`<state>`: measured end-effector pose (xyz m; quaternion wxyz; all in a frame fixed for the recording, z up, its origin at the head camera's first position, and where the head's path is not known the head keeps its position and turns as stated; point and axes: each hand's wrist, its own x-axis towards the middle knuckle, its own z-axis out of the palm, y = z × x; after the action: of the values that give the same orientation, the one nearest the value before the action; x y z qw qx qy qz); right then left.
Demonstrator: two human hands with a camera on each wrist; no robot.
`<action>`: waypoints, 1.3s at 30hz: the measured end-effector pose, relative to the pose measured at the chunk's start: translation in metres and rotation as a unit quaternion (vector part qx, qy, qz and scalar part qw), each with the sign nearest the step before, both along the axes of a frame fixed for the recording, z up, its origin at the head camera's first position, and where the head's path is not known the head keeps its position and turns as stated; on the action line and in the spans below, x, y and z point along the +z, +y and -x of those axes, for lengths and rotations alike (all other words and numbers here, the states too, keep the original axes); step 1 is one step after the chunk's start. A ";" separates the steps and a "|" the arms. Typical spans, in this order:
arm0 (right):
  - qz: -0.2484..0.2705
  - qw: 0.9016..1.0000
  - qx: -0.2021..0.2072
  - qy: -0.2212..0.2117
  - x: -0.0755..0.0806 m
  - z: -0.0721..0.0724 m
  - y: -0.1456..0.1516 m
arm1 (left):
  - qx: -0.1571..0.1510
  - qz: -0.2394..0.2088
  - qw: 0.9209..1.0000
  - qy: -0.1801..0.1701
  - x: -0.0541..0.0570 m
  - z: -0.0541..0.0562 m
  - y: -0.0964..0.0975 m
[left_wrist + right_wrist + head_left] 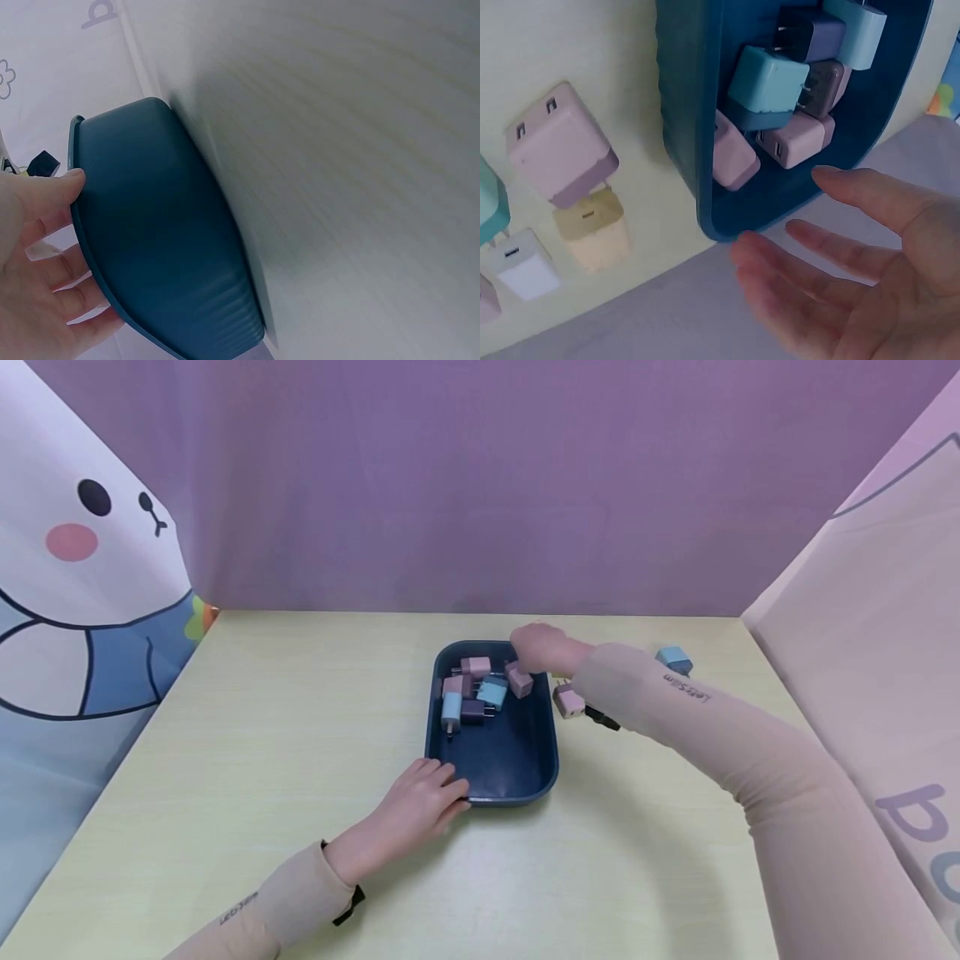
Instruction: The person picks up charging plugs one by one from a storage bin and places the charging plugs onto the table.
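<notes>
A dark blue rectangular tray (510, 768) lies on the table with several USB charger plugs in its far half. Among them are a light blue charger plug (492, 692), a pink one (519, 680) and a dark purple one (812, 34). My left hand (420, 802) holds the tray's near left corner; in the left wrist view the thumb touches the rim and some fingertips are hidden behind it. My right hand (862, 277) is over the tray's far right corner, its fingers spread and loosely bent, with nothing in them.
Right of the tray lie more charger plugs: a pink one (562, 142), a yellow one (594, 229), a white one (526, 264) and a blue one (674, 660). The right forearm partly covers them in the head view. A purple curtain (480, 485) hangs behind the table.
</notes>
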<state>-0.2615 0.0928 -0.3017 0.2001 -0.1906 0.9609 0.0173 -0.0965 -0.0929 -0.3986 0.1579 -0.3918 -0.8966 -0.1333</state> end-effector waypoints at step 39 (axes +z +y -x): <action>0.028 0.998 -0.025 -0.054 -0.051 0.016 -0.014 | 0.000 -0.003 1.000 0.004 -0.003 0.001 0.002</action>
<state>-0.2780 0.0784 -0.3523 0.2470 -0.1728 0.9532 -0.0251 -0.0970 -0.0904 -0.4011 0.1626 -0.3916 -0.8956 -0.1345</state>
